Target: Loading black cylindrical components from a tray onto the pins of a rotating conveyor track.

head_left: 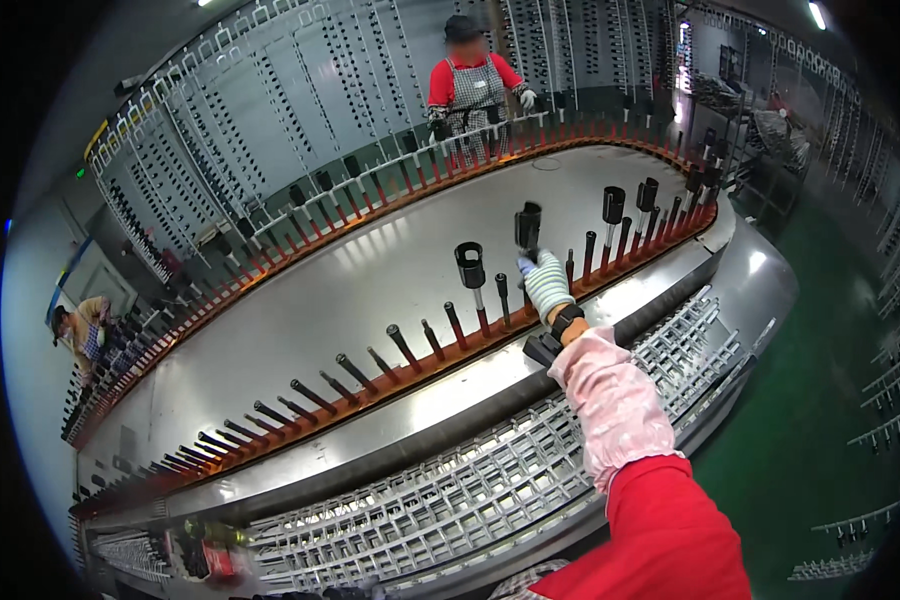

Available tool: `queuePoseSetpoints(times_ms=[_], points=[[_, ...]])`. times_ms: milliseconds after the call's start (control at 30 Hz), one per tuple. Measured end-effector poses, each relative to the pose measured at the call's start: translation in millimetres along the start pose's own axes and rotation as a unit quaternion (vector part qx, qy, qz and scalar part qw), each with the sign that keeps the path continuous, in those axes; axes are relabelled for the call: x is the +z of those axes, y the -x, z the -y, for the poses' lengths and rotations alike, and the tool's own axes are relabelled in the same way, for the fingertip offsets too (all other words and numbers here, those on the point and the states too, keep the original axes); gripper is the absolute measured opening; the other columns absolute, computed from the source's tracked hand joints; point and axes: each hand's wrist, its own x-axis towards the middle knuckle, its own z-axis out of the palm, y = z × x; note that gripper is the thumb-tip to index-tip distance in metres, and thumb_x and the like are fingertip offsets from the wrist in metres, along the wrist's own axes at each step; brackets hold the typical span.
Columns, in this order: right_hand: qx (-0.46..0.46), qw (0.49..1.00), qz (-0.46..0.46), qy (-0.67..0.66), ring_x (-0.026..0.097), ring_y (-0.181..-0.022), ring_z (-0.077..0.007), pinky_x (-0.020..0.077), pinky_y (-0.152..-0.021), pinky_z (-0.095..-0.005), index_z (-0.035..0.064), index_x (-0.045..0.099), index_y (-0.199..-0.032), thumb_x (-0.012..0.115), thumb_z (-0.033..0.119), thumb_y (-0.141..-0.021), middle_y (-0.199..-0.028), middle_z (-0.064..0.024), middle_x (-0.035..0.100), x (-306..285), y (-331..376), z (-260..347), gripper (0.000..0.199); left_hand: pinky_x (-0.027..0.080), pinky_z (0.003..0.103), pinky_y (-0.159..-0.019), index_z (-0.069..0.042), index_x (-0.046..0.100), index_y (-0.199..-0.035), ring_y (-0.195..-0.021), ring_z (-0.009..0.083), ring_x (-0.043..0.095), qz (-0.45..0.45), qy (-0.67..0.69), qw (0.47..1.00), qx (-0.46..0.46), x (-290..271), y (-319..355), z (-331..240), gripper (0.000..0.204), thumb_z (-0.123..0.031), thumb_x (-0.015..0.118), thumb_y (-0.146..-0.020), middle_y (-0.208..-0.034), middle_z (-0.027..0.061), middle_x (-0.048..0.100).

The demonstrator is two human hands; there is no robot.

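My right hand (547,285), in a striped glove, reaches over the near side of the oval conveyor line (410,373). Its fingers are closed at the lower end of a black cup-shaped part (528,226) that stands upright above them. To the left, a similar black cup-shaped part (469,263) sits on a spindle, and another black cup (613,204) stands to the right. Small dark pieces (543,348) show beside my wrist, and what supports them is unclear. My left hand is out of view.
Bare spindles (402,345) line the near track. Below it lie metal racks (450,510) on a shelf. A co-worker (475,95) stands across the line, another person (90,330) at the far left. Racks of small dark parts (270,120) hang behind.
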Motion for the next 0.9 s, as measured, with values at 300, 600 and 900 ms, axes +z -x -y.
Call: queuePoseSetpoints(times_ms=[300, 600, 900], points=[[-0.076, 0.967, -0.241, -0.026, 0.054, -0.068, -0.0144, 0.0445, -0.068, -0.0326, 0.0023, 0.061, -0.084, 0.066, 0.027, -0.081, -0.076, -0.0064, 0.063, -114.6, -55.1, -92.2, 0.026, 0.041, 0.024, -0.053, -0.003, 0.062, -0.107, -0.061, 0.0079, 0.048, -0.037, -0.051, 0.997, 0.043, 17.9, 11.6, -20.3, 0.022, -0.012, 0.061, -0.087, -0.077, -0.0005, 0.056], [-0.098, 0.990, -0.097, 0.014, 0.055, -0.060, -0.0105, 0.0434, -0.051, -0.0256, 0.0053, 0.062, -0.088, 0.062, 0.026, -0.085, -0.070, -0.0013, 0.059, -50.5, 17.1, 12.2, 0.021, 0.037, 0.024, -0.044, -0.001, 0.064, -0.094, -0.051, 0.0086, 0.049, 0.011, 0.094, 0.995, -0.010, -14.5, 14.0, -14.5, 0.016, -0.014, 0.063, -0.084, -0.071, 0.0003, 0.058], [0.066, 0.921, 0.325, -0.205, 0.059, -0.077, -0.0127, 0.0487, -0.069, -0.0226, 0.0029, 0.058, -0.101, 0.064, 0.022, -0.083, -0.089, -0.0054, 0.062, 51.6, 354.1, 80.4, 0.027, 0.042, 0.021, -0.043, -0.007, 0.062, -0.105, -0.053, 0.0101, 0.058, 0.099, 0.116, 0.988, -0.001, -31.9, -27.8, 19.0, 0.025, -0.021, 0.065, -0.085, -0.074, 0.0010, 0.060]])
